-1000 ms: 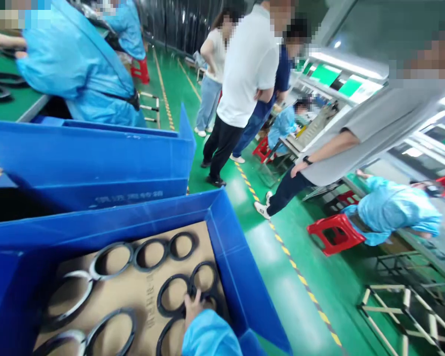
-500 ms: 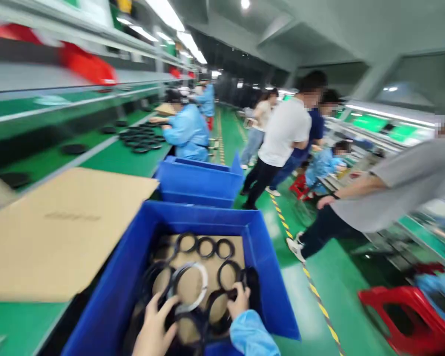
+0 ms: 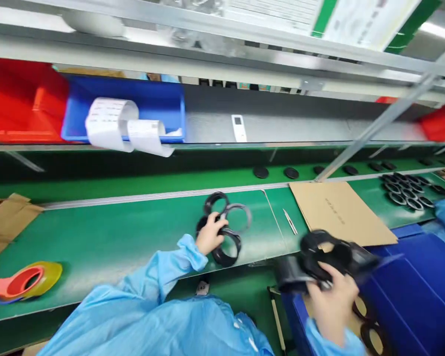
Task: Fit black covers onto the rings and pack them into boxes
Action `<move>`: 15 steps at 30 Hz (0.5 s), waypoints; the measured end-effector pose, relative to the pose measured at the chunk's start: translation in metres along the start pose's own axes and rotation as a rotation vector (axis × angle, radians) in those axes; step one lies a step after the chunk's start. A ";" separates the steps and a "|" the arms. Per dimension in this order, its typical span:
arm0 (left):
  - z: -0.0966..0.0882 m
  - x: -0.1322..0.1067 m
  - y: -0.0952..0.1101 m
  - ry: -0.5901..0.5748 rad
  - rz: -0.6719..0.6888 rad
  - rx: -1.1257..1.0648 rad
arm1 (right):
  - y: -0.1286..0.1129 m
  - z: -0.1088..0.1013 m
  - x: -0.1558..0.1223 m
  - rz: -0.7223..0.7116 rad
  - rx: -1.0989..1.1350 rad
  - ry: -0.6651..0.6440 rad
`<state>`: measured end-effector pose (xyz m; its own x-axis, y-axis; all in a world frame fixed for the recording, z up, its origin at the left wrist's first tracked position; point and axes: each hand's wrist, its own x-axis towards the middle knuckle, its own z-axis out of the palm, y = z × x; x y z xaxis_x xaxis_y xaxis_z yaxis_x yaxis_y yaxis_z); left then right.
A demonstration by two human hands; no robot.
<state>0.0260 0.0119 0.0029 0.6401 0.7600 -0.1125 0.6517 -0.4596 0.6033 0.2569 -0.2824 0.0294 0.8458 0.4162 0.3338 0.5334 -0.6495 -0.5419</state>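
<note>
My left hand is closed on a cluster of several rings at the front of the green bench. Black rings and one grey ring fan out around its fingers. Whether the cluster rests on the surface I cannot tell. On the right, my right hand grips several wide black rings, blurred by motion, over the near side of a blue bin. More black rings lie on cardboard inside that bin, partly behind my right hand.
Tweezers and brown cardboard sheets lie on the bench, with black rings farther right by a co-worker's hand. A tape roll on a dispenser sits at left. Above runs a shelf with a blue tray and red bins.
The view has swung left from the bin and aisle to the bench. Both hands, earlier inside the bin among the rings, now hold rings out of it, the left one over the bench.
</note>
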 end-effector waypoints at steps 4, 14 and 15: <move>-0.057 -0.013 -0.143 0.107 -0.445 0.154 | -0.137 0.144 -0.008 -0.198 -0.005 -0.562; -0.107 -0.073 -0.267 0.158 -0.727 0.239 | -0.311 0.319 -0.069 -0.313 -0.154 -1.165; -0.110 -0.072 -0.266 0.151 -0.720 0.260 | -0.314 0.319 -0.068 -0.306 -0.151 -1.183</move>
<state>-0.2378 0.1299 -0.0629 -0.0265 0.9578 -0.2861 0.9722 0.0914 0.2158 0.0293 0.0958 -0.0691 0.1985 0.8336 -0.5155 0.7705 -0.4578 -0.4436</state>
